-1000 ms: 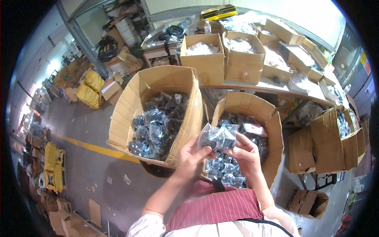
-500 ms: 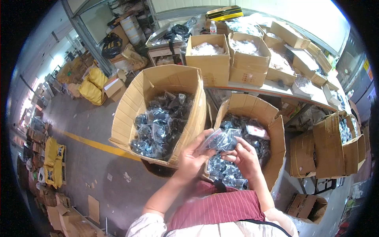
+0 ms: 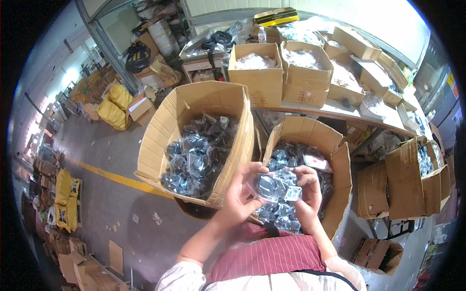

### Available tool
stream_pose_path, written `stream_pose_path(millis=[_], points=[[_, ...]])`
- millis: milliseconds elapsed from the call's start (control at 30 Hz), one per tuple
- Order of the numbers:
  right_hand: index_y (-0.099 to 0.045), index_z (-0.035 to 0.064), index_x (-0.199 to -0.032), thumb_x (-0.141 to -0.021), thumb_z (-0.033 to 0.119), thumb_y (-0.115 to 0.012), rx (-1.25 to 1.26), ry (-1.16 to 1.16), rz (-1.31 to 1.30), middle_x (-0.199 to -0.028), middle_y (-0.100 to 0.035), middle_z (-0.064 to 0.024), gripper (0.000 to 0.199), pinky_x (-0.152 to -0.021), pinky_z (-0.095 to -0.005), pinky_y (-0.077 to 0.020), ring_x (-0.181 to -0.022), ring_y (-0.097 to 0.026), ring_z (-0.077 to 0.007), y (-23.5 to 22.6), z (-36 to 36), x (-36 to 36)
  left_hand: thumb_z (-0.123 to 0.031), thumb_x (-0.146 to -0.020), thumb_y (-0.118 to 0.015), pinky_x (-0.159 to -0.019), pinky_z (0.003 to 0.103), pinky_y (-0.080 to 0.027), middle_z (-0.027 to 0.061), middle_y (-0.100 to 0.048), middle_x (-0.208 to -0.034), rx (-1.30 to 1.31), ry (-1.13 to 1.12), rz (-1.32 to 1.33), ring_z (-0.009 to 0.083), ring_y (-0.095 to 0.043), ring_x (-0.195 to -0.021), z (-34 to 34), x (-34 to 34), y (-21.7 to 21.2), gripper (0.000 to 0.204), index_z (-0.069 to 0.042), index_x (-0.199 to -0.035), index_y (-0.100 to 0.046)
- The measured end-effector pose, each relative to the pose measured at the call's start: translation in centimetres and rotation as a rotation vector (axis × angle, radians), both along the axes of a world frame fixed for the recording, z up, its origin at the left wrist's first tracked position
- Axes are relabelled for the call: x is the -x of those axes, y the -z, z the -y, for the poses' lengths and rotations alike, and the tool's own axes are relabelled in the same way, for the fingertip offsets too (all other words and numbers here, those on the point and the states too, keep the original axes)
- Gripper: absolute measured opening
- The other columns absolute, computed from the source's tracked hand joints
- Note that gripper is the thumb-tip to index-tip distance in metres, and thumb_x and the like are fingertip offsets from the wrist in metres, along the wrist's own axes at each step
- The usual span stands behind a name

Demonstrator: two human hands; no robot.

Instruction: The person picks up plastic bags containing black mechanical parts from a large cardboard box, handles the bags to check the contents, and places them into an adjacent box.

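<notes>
A clear plastic bag (image 3: 274, 186) with dark round parts and a small pale square piece inside is held up between both hands. My left hand (image 3: 239, 190) grips its left side, thumb below and fingers above. The right side is pinched by my right hand (image 3: 309, 195). Beneath them stands a cardboard box (image 3: 341, 167) with many similar bagged dark parts (image 3: 281, 213) and a white-and-red packet (image 3: 317, 163). To its left a larger open cardboard box (image 3: 158, 131) contains more bagged dark parts (image 3: 196, 155). What exactly the parts are, I cannot make out.
Several open boxes (image 3: 256, 77) of clear bags line the table (image 3: 335, 109) ahead, with a bottle (image 3: 262, 35) behind them. More cartons (image 3: 405, 184) stand at the right. A yellow line (image 3: 116, 178) crosses the floor at left, near yellow sacks (image 3: 115, 106).
The bag has been turned and spread flatter between my hands, so the pale square piece now shows. My right hand has shifted to grip the bag's right edge.
</notes>
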State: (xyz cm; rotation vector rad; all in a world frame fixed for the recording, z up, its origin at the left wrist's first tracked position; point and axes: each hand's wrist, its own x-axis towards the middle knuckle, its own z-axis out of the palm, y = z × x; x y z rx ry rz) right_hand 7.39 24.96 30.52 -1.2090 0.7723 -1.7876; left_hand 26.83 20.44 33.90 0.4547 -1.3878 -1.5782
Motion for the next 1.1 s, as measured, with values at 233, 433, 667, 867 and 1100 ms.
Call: stream_pose_path(millis=[233,433,667,867,1100], points=[[-0.051,0.0018,-0.093,-0.072,-0.020,-0.055,0.319,0.264,-0.466,-0.117,-0.044,-0.0156,0.031,-0.101,-0.0504,-0.0494,-0.121,-0.057,-0.0413,-0.3,-0.2,0.6,0.015,-0.078,-0.062,-0.106,0.037,-0.046,0.0179,-0.049,-0.137,0.171,-0.031,0.152,0.0258,-0.053,-0.128,-0.3,-0.2,-1.0,0.073,-0.003,-0.143,-0.033],[-0.053,0.0019,-0.095,-0.074,-0.017,-0.059,0.385,0.301,-0.544,-0.114,-0.043,-0.0149,0.029,-0.100,-0.0529,-0.0511,-0.122,-0.055,-0.0406,-0.4,-0.4,0.6,0.016,-0.073,-0.064,-0.104,0.038,-0.048,0.0147,-0.052,-0.130,0.480,-0.213,0.348,0.0293,-0.054,-0.126,-0.1,-0.4,-1.4,0.071,-0.003,-0.138,-0.043],[-0.060,0.0010,-0.111,-0.079,-0.005,-0.068,0.233,0.374,-0.732,-0.132,-0.047,-0.0208,0.033,-0.102,-0.0448,-0.0499,-0.121,-0.055,-0.0335,-0.2,0.5,1.3,-0.001,-0.075,-0.078,-0.101,0.042,-0.046,0.0133,-0.056,-0.120,0.790,-0.596,0.641,0.0332,-0.055,-0.118,0.9,-1.8,-2.4,0.053,-0.006,-0.125,-0.060],[-0.042,0.0028,-0.139,-0.078,0.018,-0.078,-0.509,0.550,-0.994,-0.146,-0.036,-0.0269,0.072,-0.109,-0.0509,-0.0397,-0.133,-0.042,-0.0452,19.7,4.4,10.0,-0.008,-0.090,-0.069,-0.110,0.041,-0.037,0.0149,-0.043,-0.143,0.514,-1.109,0.586,0.0280,-0.047,-0.128,4.0,-5.4,-2.3,0.055,-0.004,-0.140,-0.049],[-0.025,0.0254,-0.157,-0.061,0.054,-0.088,-1.473,-0.475,-1.519,-0.159,-0.012,-0.0334,0.118,-0.115,-0.0514,-0.0361,-0.141,-0.032,-0.0519,33.2,-2.1,14.2,-0.013,-0.089,-0.069,-0.106,0.039,-0.043,0.0194,-0.063,-0.127,0.343,-0.582,0.978,0.0321,-0.059,-0.121,4.5,-6.2,2.0,0.036,0.005,-0.120,-0.064]])
